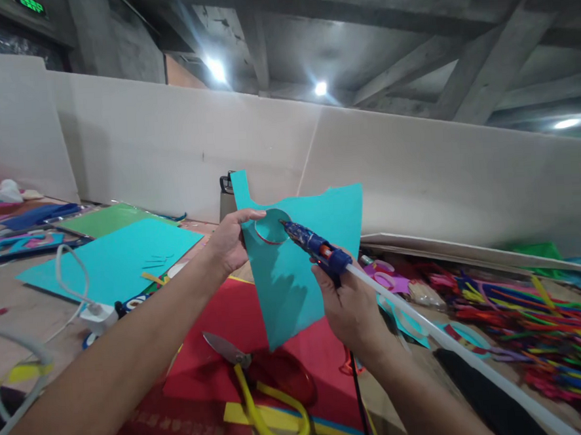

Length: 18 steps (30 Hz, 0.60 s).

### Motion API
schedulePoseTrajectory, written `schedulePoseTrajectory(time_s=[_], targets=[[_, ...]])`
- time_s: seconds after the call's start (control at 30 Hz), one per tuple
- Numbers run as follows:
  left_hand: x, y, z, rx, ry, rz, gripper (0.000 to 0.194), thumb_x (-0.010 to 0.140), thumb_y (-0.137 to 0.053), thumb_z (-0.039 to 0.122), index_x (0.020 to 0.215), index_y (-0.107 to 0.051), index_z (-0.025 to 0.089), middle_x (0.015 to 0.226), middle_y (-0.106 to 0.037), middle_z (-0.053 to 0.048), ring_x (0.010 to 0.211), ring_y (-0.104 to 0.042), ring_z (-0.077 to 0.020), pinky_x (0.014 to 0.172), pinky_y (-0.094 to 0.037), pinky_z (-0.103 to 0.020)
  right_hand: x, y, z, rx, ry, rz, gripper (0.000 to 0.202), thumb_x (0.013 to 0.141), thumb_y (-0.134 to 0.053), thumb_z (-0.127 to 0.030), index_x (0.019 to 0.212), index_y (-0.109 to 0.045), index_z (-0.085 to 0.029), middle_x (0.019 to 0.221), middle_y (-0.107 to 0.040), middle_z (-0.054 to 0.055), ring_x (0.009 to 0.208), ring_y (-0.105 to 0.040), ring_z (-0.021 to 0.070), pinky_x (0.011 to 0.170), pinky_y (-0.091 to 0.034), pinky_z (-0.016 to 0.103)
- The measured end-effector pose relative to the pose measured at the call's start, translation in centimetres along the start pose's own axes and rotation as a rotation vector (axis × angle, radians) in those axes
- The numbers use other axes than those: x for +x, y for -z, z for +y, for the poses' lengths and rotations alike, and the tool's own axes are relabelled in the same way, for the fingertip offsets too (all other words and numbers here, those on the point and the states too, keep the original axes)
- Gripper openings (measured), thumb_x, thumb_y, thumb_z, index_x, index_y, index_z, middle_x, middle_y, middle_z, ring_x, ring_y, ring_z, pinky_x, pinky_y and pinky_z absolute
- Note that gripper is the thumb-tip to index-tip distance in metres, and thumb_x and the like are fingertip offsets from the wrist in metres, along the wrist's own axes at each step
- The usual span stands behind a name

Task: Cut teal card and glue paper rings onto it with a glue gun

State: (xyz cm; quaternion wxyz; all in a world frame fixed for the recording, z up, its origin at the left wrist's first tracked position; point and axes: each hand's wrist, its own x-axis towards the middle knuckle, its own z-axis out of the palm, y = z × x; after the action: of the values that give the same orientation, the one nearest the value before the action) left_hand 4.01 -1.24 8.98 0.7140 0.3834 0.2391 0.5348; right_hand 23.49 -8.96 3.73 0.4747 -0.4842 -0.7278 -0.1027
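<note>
Left hand point(229, 244): the fingers are clamped on the upright turquoise sheet point(288, 290) at its left side, the thumb extended to the upper left edge of a round piece point(273, 228) with a thin reddish rim. The round piece lies just right of these fingertips, against the face of the sheet.

Right hand point(351, 305): the fingers are closed around the dark blue glue gun point(316, 243), in front of the right part of the sheet. The nozzle points up and left, away from these fingers and toward the left thumb, its tip at the right part of the round piece; contact cannot be told. A long whitish glue stick point(445, 331) extends from the rear of the gun, down and to the right past the fingers.

Surroundings: below the fingers of both hands, scissors with yellow handles point(276, 418) lie over a red sheet point(201, 362), blades toward the upper left. Left of the left fingers, a flat turquoise sheet point(111, 261) rests on the table point(10, 297), a white plug point(98, 316) near its lower edge. Behind the left fingers stands a bottle point(227, 205); well right of the right fingers lie multicoloured strips point(564, 338).
</note>
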Motion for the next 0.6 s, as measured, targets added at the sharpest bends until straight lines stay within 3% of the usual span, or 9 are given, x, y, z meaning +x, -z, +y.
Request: schedulePoseTrajectory(time_s=[0.2, 0.33, 0.6], targets=[[0.0, -0.9, 0.3, -0.002, -0.03, -0.014, 0.016, 0.069, -0.059, 0.017, 0.077, -0.071, 0.01, 0.077, -0.072, -0.009, 0.071, -0.067, -0.0225, 0.075, -0.053, -0.038, 0.6, 0.0, -0.3, 0.033, 0.052, 0.078, 0.03, 0.09, -0.045, -0.035, 0.112, -0.052, -0.017, 0.105, -0.062, 0.012, 0.098, -0.058, 0.0248, 0.082, -0.046, 0.038], [0.0, -1.4, -0.3, -0.004, -0.119, -0.042, 0.02, 0.07, -0.068, 0.028, 0.082, -0.071, 0.012, 0.086, -0.072, -0.01, 0.08, -0.067, -0.0228, 0.081, -0.052, -0.037, 0.9, -0.3, -0.4, 0.009, 0.086, 0.068, 0.027, 0.09, -0.045, -0.034, 0.111, -0.052, -0.02, 0.104, -0.062, 0.011, 0.098, -0.058, 0.0249, 0.082, -0.047, 0.039], [0.4, -2.0, -1.4, 0.054, -0.207, 0.198, 0.028, 0.055, -0.08, 0.029, 0.076, -0.07, 0.014, 0.081, -0.072, -0.01, 0.082, -0.066, -0.0255, 0.078, -0.052, -0.04, 0.9, -0.7, 0.0, -0.026, 0.103, 0.064, 0.027, 0.089, -0.045, -0.034, 0.112, -0.051, -0.02, 0.104, -0.062, 0.011, 0.098, -0.058, 0.0253, 0.083, -0.047, 0.04]])
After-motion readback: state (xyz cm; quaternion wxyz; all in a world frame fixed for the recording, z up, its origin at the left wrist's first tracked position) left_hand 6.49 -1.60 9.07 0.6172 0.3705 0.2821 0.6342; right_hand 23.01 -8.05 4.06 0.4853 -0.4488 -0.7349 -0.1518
